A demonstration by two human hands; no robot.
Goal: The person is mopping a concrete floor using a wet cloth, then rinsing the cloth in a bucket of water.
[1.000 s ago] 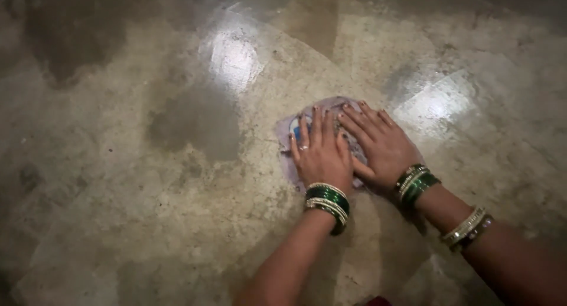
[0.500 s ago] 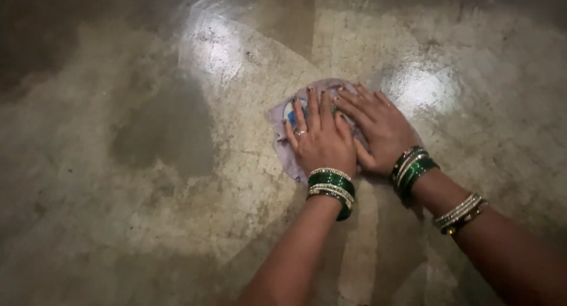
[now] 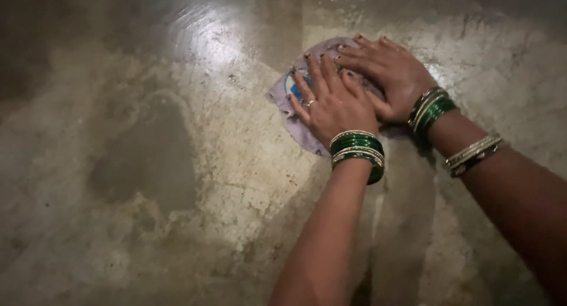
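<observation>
1. The left hand [image 3: 336, 105] lies flat, fingers spread, palm pressing on a pale lilac, crumpled cloth with a blue patch [image 3: 295, 102]; the right hand [image 3: 393, 73] lies flat just beside it, fingers overlapping the left hand's fingertips, also pressing on the cloth.
2. The cloth sits on the wet, mottled grey concrete floor [image 3: 177, 223], its edge showing left of and below the left hand.
3. Open floor stretches wide to the left of and nearer than the hands; a shiny wet patch [image 3: 207, 28] lies up-left.
4. Most of the cloth is hidden under both palms.
5. Green and silver bangles [image 3: 357, 152] ring the left wrist.
</observation>
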